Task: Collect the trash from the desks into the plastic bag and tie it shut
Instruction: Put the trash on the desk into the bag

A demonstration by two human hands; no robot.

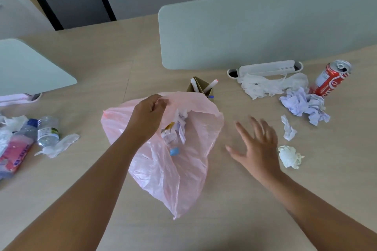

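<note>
A pink plastic bag [179, 177] lies on the desk with its mouth held up; a bottle with a blue cap and crumpled paper show inside. My left hand [148, 117] pinches the bag's rim. My right hand [258, 145] hovers open over the desk to the right of the bag, fingers spread, holding nothing. Right of it lie a cream paper ball [289, 157], a small white scrap [288, 128], crumpled bluish paper [304, 106], white tissues [265, 85] and a red soda can [330, 77]. At far left lie a plastic bottle [48, 130], a pink packet [15, 153] and a clear glove [61, 144].
A tan pen holder [199, 87] stands just behind the bag. A pale green divider panel [265, 26] rises behind the desk, with a white cable tray [267, 67] at its foot. Another panel [28, 67] stands at left. Two black chairs [73, 0] stand beyond.
</note>
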